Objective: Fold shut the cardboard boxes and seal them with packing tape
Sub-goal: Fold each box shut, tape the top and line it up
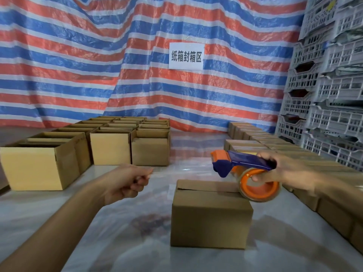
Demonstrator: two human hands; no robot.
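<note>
Your left hand [127, 181] is curled, thumb and forefinger pinched together on what looks like the loose tape end [150, 171], though blur makes that hard to confirm. Your right hand [279, 171] is wrapped around the handle of the tape dispenser [241, 163], with its roll [259, 188] at the right top edge of the box [211, 214]. That box sits between your hands with its flaps folded down.
</note>
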